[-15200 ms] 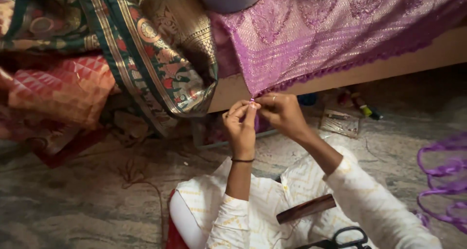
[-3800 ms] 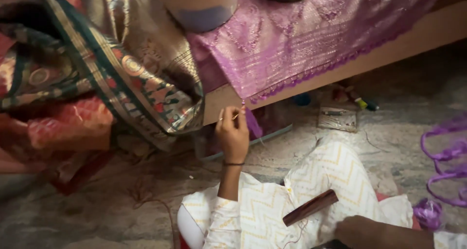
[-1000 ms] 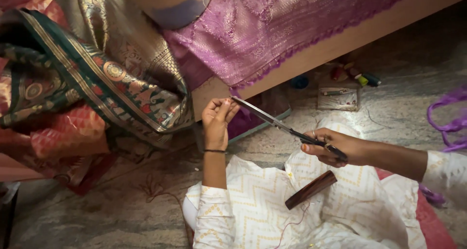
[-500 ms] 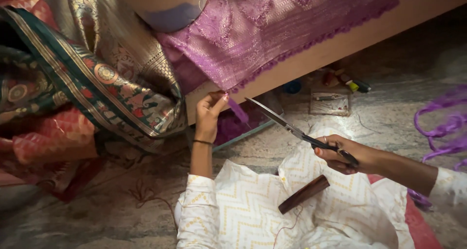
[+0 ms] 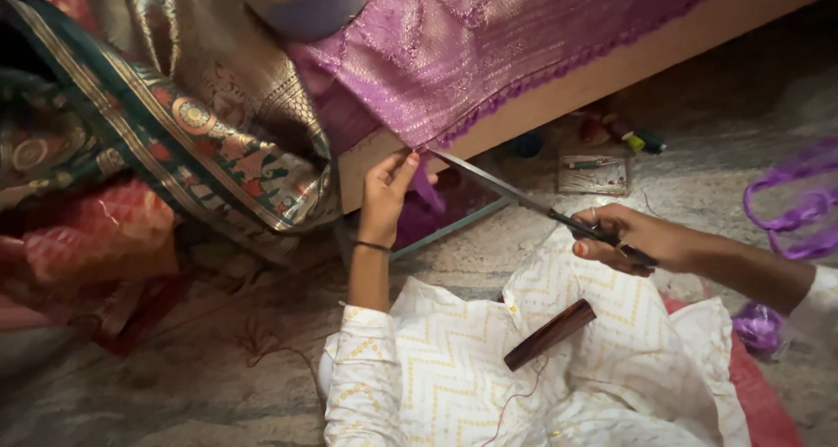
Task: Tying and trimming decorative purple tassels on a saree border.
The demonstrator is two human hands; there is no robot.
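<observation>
Left hand: the left hand point(image 5: 384, 194) pinches the fringe point(image 5: 428, 154) at the edge of the purple cloth point(image 5: 489, 45).
Right hand: the right hand point(image 5: 633, 237) is closed in the handles of the scissors point(image 5: 532, 204).
Scissors: the blade tip lies just beside the left fingers.
Progress: I judge the cut is not yet made; the fringe looks whole.
Around: a brown stick point(image 5: 550, 333) lies on the lap.

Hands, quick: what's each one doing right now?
Left hand: closed, pinching the purple fabric at its fringed edge.
Right hand: closed on the handles of the scissors, blades pointing at that edge.
</observation>
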